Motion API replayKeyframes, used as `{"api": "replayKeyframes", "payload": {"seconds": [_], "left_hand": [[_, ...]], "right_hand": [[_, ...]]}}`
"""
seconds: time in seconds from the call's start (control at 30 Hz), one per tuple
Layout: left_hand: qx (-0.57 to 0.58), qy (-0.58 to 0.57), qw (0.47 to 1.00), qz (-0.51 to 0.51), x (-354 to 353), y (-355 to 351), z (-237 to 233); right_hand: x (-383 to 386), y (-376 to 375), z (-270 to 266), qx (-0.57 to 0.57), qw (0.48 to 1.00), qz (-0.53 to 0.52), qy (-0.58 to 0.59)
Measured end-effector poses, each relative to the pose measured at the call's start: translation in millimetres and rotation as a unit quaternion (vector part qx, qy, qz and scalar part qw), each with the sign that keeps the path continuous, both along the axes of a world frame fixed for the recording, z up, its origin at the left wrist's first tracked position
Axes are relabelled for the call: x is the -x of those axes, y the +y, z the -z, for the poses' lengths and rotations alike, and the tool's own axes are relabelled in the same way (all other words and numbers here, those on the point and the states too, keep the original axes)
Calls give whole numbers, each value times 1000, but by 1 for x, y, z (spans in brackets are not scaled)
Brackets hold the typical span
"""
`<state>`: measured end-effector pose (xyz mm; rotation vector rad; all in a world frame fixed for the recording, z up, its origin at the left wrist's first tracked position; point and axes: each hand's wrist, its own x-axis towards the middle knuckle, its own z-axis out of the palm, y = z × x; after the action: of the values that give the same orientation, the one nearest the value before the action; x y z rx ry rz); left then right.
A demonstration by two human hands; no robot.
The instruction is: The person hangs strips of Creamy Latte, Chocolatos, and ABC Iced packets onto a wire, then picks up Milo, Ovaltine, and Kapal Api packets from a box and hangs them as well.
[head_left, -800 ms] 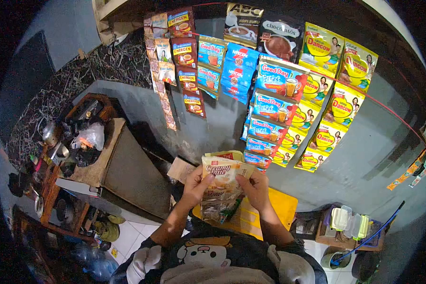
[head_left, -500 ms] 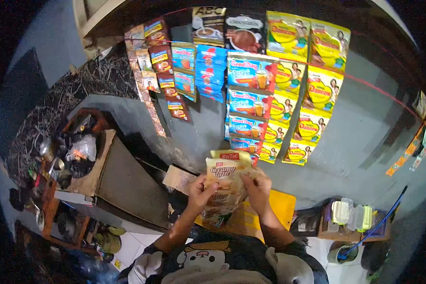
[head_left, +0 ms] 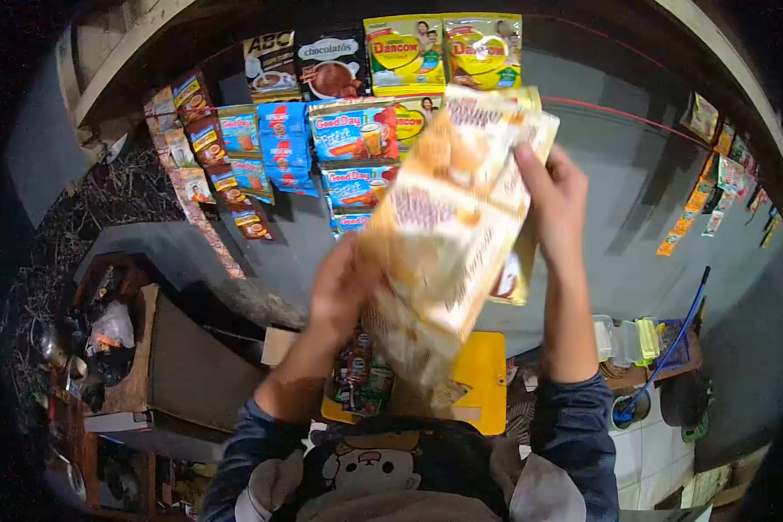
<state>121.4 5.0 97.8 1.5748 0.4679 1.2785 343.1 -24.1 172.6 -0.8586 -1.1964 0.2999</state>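
Both hands hold a strip of joined cream-and-gold drink sachets (head_left: 439, 230) up in front of the hanging rows. My right hand (head_left: 555, 196) grips the upper right edge, its thumb pressed on the front of a sachet. My left hand (head_left: 346, 283) is closed on the left edge lower down, its fingers slightly blurred and partly behind the strip. The lower end of the strip dangles in front of my body. Behind the strip hang blue Good Day sachets (head_left: 352, 135) and yellow Dancow sachets (head_left: 404, 56), partly covered by it.
More sachet strips hang from a red string (head_left: 613, 111) along the grey wall. Below are a yellow surface (head_left: 487, 374) and dark packets (head_left: 361, 383). A brown cabinet (head_left: 209, 365) stands at left; plastic containers (head_left: 626, 339) and a blue-handled stick (head_left: 670, 344) are at right.
The cream sachets have risen from chest height toward the hanging rows and now spread out at a slant. My right hand has moved up and right; the view has shifted rightward.
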Motion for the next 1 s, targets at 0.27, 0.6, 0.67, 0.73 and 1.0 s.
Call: {"api": "replayKeyframes", "payload": {"seconds": [0.27, 0.6, 0.67, 0.73, 1.0], "left_hand": [[-46, -200, 961, 186, -47, 40, -97], [86, -134, 927, 340, -27, 101, -147], [118, -136, 900, 397, -18, 102, -147], [113, -142, 913, 366, -17, 95, -148], [99, -131, 917, 362, -22, 98, -151]], "right_hand": [[-49, 22, -56, 121, 980, -140, 70], [-119, -4, -64, 45, 935, -330, 123], [-124, -22, -65, 17, 955, -281, 95], [-138, -27, -66, 2, 974, -218, 64], [-147, 4, -68, 101, 970, -2, -222]]}}
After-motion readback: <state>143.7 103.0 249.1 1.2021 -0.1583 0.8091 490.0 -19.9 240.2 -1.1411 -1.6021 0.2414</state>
